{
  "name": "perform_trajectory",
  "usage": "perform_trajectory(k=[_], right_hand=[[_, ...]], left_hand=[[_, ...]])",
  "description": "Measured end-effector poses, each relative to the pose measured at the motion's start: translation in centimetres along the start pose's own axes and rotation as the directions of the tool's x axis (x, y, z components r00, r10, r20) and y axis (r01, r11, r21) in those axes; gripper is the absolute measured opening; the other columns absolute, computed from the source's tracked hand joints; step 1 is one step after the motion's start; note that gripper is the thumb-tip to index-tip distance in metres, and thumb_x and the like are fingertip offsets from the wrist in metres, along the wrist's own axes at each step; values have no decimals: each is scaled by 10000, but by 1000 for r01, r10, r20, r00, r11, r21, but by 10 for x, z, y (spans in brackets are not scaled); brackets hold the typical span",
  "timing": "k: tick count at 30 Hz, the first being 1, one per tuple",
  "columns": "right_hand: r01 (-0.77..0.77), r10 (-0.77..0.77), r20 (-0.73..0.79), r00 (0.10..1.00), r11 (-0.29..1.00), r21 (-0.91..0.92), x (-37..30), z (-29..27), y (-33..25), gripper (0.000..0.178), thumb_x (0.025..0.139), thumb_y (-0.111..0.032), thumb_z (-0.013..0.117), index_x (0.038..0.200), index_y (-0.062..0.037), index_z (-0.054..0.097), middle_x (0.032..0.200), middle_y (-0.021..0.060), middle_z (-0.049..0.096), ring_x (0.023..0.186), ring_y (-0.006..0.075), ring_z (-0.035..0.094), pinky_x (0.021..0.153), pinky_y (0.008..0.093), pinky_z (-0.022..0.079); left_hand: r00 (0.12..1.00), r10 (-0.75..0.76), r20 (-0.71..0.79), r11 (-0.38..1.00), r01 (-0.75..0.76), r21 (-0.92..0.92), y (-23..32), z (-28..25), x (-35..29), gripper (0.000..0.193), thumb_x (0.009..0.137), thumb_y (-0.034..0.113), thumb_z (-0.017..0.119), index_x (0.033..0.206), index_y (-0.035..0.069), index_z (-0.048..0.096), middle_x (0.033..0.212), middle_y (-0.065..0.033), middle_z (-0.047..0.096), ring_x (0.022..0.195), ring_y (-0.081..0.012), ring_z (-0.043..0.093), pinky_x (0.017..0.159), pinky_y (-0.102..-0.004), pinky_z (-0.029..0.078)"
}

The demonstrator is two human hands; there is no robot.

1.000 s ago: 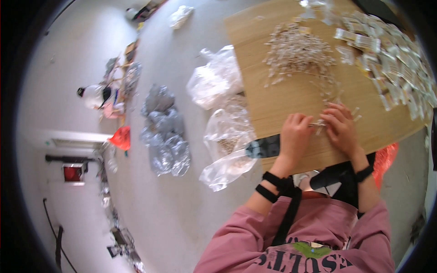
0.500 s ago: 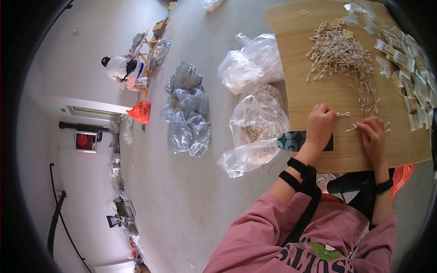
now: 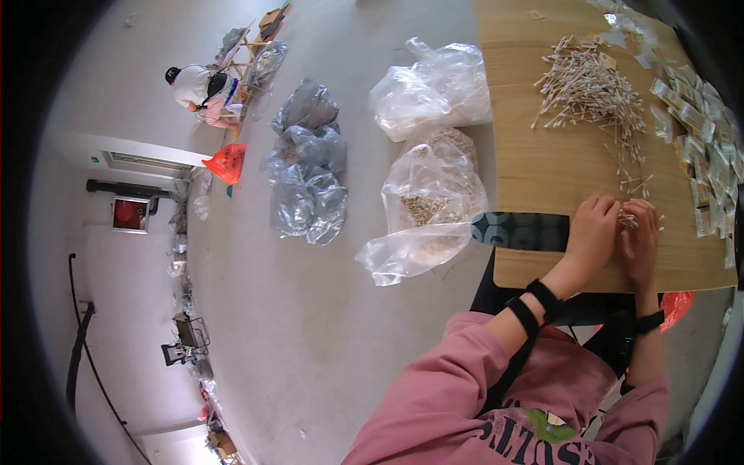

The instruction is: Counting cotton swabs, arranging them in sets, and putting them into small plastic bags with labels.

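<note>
My left hand [image 3: 595, 231] and my right hand [image 3: 639, 240] are side by side near the table's front edge, fingers curled and closed. Between their fingers is a small bunch of cotton swabs [image 3: 628, 222], with the white tips showing. Parts of the sticks are hidden by my fingers. A few swabs also stick out by the right hand's far side. Beyond my hands lies a loose pile of cotton swabs [image 3: 590, 84], with a thin trail of them reaching toward me. A dark patterned strip [image 3: 521, 232] lies across the table's left edge, next to my left hand.
Many small clear packets of swabs [image 3: 701, 147] are heaped along the right of the wooden table [image 3: 527, 174]. Clear bags [image 3: 434, 190] stand on the floor at its left, with grey bags [image 3: 308, 167] farther left. Another person [image 3: 203, 89] works at a distant table.
My left hand has moved right, beside my right hand. The swabs held apart before are now together in one bunch between the hands. The whole view has shifted a little.
</note>
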State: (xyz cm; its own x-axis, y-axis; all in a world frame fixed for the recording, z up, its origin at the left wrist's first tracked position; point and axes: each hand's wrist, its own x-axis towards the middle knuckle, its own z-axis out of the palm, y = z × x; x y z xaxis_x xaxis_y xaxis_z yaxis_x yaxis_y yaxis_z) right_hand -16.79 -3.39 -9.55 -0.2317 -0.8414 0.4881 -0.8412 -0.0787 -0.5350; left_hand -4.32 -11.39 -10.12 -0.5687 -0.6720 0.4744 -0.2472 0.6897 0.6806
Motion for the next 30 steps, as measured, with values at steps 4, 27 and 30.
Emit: perform_trajectory(k=[4, 27, 30], right_hand=[[-28, 33, 48, 998, 995, -96, 0, -6, 5, 509, 692, 90, 523, 1180, -47, 569, 1236, 126, 576, 1260, 327, 487, 1077, 436, 341], [-214, 207, -80, 975, 973, -85, 3, -12, 10, 101, 800, -41, 669, 898, -59, 686, 936, 81, 642, 948, 288, 582, 856, 392, 453], [-153, 153, 11, 988, 987, -57, 6, -1, -2, 150, 802, -41, 666, 947, -70, 688, 979, 88, 642, 948, 292, 584, 856, 386, 456]], left_hand=[[994, 101, -49, 991, -96, 88, -4, -2, -14, 292, 731, 77, 619, 1010, -1, 650, 1036, -118, 630, 1038, -300, 569, 902, -399, 467], [992, 67, 105, 997, -71, 29, -5, -36, -24, 203, 751, -14, 665, 940, 35, 721, 942, -62, 671, 900, -255, 616, 769, -358, 519], [986, 77, 147, 997, -80, 16, -3, -28, -26, 263, 763, 11, 680, 1024, 41, 699, 1025, -77, 655, 972, -271, 598, 842, -379, 495]])
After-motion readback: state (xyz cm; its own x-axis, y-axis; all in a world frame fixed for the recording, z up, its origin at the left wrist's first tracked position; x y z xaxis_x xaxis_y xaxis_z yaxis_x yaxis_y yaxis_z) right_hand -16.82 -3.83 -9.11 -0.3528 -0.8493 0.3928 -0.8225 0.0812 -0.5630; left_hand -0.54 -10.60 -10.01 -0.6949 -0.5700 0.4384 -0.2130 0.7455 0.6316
